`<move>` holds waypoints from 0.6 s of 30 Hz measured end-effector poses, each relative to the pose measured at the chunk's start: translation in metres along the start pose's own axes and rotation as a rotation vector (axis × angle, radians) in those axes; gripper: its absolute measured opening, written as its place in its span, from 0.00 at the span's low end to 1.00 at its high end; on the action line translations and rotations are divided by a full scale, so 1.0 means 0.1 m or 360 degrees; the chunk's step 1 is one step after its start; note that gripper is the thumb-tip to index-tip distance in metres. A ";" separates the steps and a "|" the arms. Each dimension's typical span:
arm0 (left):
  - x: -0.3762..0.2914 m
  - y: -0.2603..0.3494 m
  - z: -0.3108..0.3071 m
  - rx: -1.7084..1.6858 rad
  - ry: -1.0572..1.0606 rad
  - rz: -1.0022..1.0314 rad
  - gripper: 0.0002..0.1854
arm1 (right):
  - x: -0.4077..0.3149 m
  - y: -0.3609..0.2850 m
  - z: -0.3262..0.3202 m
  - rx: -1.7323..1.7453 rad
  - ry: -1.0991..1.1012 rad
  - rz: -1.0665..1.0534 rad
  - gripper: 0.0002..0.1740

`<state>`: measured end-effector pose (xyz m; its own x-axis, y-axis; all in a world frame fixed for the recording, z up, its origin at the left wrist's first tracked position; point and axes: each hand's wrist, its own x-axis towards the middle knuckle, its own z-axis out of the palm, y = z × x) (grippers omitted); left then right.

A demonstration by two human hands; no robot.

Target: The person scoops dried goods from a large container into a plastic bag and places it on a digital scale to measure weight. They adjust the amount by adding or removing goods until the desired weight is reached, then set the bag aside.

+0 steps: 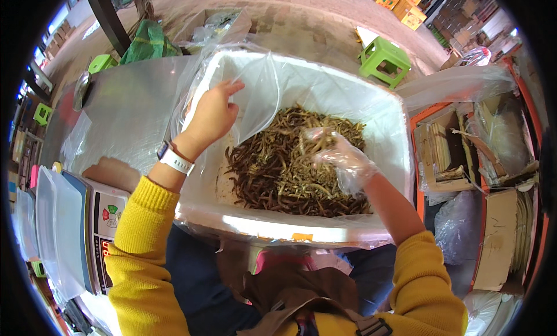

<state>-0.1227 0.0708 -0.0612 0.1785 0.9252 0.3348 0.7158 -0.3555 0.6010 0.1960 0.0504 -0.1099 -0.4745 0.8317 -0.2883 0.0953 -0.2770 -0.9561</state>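
A white foam box [361, 90] lined with clear plastic film stands before me, holding a heap of brown, dried, twisted pieces [265, 175] whose exact kind I cannot tell. My left hand [215, 112], bare and with a white-banded watch at the wrist, is over the box's left rim beside the raised plastic liner [261, 92]; whether it pinches the film is unclear. My right hand [339, 155], in a clear plastic glove, is over the right part of the heap with some of the dried pieces in its curled fingers.
A metal table [130, 92] lies left of the box, with a digital scale [109, 205] and translucent plastic tray [58, 231] nearer me. Orange-framed shelving [420, 162] with cardboard boxes [496, 240] stands at right. Beyond are a green stool [385, 60] and an open box of plastic [243, 25].
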 end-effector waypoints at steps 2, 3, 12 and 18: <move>-0.06 0.10 0.05 0.0080 -0.0038 -0.0002 0.25 | -0.20 -0.15 -0.07 0.0444 0.0244 -0.0044 0.25; -0.07 0.12 0.13 0.0112 -0.0057 0.0003 0.25 | -0.29 -0.24 -0.07 0.0285 0.0450 -0.0160 0.23; -0.06 0.45 0.70 0.0047 -0.0257 0.0222 0.26 | -0.38 -0.71 0.50 0.1041 0.0563 -0.0498 0.24; 0.04 0.54 0.59 -0.0640 -0.0434 -0.0197 0.31 | 0.05 -0.54 0.52 0.0362 0.0610 -0.0714 0.27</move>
<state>-0.0434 0.0630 -0.0707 0.3168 0.9456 0.0736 0.4354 -0.2139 0.8744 0.1428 0.0447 -0.0571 -0.0741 0.9923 0.0997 -0.2487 0.0784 -0.9654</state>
